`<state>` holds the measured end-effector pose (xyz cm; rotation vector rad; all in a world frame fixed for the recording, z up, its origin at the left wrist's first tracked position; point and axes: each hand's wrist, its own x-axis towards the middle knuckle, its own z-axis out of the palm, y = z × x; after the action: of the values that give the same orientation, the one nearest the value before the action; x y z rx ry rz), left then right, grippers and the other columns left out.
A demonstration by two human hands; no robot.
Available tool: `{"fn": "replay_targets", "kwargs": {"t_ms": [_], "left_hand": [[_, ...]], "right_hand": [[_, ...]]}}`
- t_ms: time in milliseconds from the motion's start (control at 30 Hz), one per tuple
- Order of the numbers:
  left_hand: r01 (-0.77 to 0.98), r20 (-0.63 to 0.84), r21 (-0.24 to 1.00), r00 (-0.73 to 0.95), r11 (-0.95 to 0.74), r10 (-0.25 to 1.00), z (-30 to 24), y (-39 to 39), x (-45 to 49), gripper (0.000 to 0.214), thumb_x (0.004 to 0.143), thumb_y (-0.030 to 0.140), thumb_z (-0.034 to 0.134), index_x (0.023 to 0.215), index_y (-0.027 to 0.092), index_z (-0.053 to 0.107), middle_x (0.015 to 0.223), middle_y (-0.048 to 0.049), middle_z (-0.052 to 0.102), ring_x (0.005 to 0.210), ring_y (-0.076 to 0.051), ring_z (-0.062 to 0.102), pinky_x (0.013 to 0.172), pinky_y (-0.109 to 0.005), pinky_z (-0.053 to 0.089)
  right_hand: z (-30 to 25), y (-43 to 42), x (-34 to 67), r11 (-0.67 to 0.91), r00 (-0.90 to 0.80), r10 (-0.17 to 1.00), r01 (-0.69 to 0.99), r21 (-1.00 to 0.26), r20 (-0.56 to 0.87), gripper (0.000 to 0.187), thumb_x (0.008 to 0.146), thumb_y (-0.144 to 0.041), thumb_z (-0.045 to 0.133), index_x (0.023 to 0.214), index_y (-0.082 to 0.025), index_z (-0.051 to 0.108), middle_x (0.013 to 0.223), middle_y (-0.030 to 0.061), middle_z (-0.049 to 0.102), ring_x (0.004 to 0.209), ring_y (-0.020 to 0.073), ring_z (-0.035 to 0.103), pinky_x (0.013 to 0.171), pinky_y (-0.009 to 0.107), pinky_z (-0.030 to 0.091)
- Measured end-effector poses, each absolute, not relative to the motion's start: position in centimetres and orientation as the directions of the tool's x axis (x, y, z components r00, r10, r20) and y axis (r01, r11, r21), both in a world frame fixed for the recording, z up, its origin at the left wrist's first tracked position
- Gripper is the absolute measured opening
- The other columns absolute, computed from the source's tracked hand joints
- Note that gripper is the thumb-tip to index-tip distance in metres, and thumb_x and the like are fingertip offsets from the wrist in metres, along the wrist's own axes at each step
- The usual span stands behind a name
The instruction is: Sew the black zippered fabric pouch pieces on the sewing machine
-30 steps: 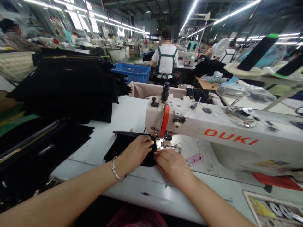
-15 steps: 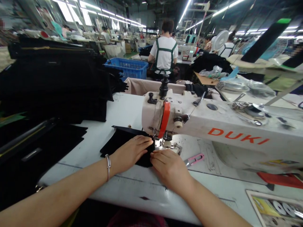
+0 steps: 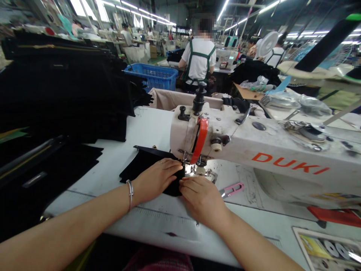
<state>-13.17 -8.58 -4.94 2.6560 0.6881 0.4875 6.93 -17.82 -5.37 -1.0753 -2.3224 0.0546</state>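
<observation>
- Sewing machine [image 3: 234,139]: foot area just beside the fingertips; a slip of the fingers could, in my judgement, cause injury.
- Black fabric piece [image 3: 143,164]: on the table, right edge at the foot; uneven pressure could skew it.
- Left hand [image 3: 158,176]: laid over the piece; right hand [image 3: 200,195]: fingertips at its edge. Hands near, apart; pinching cannot be told.
- Pink-handled snips [image 3: 233,189]: beside right hand; a knock could shift them.

The cloth [image 3: 148,162] lies on the table [image 3: 152,122] under the left hand [image 3: 156,177], left of the machine [image 3: 228,139]. Snips [image 3: 232,189] lie right of the right hand [image 3: 201,194]. A stack [image 3: 70,94] is leftward, a basket [image 3: 155,77] behind it, a co-worker [image 3: 198,62] beyond the machine.
</observation>
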Motion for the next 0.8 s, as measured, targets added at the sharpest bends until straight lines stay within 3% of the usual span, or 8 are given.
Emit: {"fn": "replay_targets", "kwargs": {"t_ms": [100,233,300,400,467,567,667,800], "left_hand": [[0.399,0.198,0.431,0.833,-0.809,0.516,-4.7,-8.8,-13.7,0.04,0.097,0.022,0.05,0.138,0.02,0.05,0.137,-0.0099,0.056,0.13,-0.023,0.048,0.114,-0.047,0.037],[0.363,0.17,0.463,0.859,-0.808,0.483,-4.5,-9.8,-14.7,0.076,0.08,0.048,0.074,0.144,0.02,0.043,0.148,-0.0129,0.046,0.138,-0.03,0.04,0.118,-0.053,0.03],[0.342,0.189,0.477,0.86,-0.809,0.475,-4.5,-10.5,-15.0,0.066,0.082,0.044,0.073,0.139,0.022,0.05,0.145,-0.0111,0.05,0.136,-0.028,0.044,0.117,-0.051,0.032],[0.351,0.189,0.494,0.85,-0.796,0.492,-4.3,-11.3,-15.2,0.034,0.095,0.027,0.055,0.129,0.024,0.061,0.137,-0.0066,0.06,0.129,-0.021,0.053,0.114,-0.042,0.04],[0.372,0.202,0.492,0.831,-0.787,0.519,-4.3,-11.6,-15.1,0.034,0.096,0.02,0.048,0.127,0.023,0.062,0.134,-0.0052,0.062,0.126,-0.02,0.055,0.112,-0.04,0.042],[0.399,0.245,0.456,0.803,-0.795,0.544,-4.6,-11.5,-14.8,0.037,0.092,0.014,0.046,0.124,0.021,0.063,0.131,-0.0049,0.064,0.124,-0.02,0.057,0.111,-0.039,0.043],[0.415,0.258,0.433,0.793,-0.8,0.552,-4.8,-11.2,-14.6,0.031,0.095,0.019,0.048,0.122,0.02,0.063,0.127,-0.0055,0.066,0.119,-0.02,0.059,0.107,-0.037,0.046],[0.411,0.292,0.435,0.778,-0.801,0.557,-4.8,-11.3,-14.6,0.03,0.098,0.022,0.048,0.125,0.019,0.062,0.125,-0.0055,0.066,0.118,-0.019,0.06,0.106,-0.035,0.047]], "right_hand": [[-5.7,-17.9,6.6,0.677,-0.524,0.717,0.683,-0.276,0.461,0.021,0.092,-0.01,0.05,0.103,-0.015,0.067,0.102,0.009,0.071,0.105,0.0203,0.063,0.095,0.037,0.052],[-5.1,-18.0,6.9,0.654,-0.513,0.742,0.696,-0.297,0.432,0.019,0.094,-0.012,0.052,0.106,-0.015,0.067,0.107,0.0082,0.071,0.108,0.0199,0.062,0.098,0.037,0.049],[-3.8,-18.4,7.8,0.648,-0.538,0.758,0.685,-0.333,0.369,0.023,0.093,-0.012,0.054,0.112,-0.018,0.065,0.112,0.0066,0.07,0.112,0.0188,0.061,0.102,0.037,0.046],[-1.2,-19.2,10.1,0.599,-0.56,0.797,0.689,-0.408,0.224,0.042,0.084,-0.003,0.053,0.119,-0.024,0.063,0.119,0.0029,0.068,0.12,0.0199,0.056,0.104,0.041,0.042],[-0.2,-19.4,11.4,0.551,-0.541,0.827,0.724,-0.415,0.154,0.051,0.079,0.001,0.053,0.121,-0.026,0.062,0.117,0.0026,0.068,0.118,0.0219,0.055,0.101,0.042,0.042],[-0.8,-18.5,12.0,0.497,-0.482,0.866,0.79,-0.359,0.136,0.037,0.082,-0.002,0.06,0.112,-0.023,0.065,0.104,0.0049,0.068,0.105,0.0243,0.057,0.093,0.042,0.046],[-2.9,-16.6,11.3,0.425,-0.372,0.902,0.855,-0.299,0.22,0.013,0.086,-0.011,0.065,0.098,-0.017,0.066,0.095,0.0083,0.064,0.094,0.0255,0.057,0.083,0.04,0.049],[-4.7,-15.4,10.0,0.37,-0.254,0.9,0.875,-0.312,0.354,0.01,0.092,-0.017,0.06,0.101,-0.013,0.064,0.1,0.0125,0.062,0.095,0.0253,0.058,0.08,0.037,0.051]]}}
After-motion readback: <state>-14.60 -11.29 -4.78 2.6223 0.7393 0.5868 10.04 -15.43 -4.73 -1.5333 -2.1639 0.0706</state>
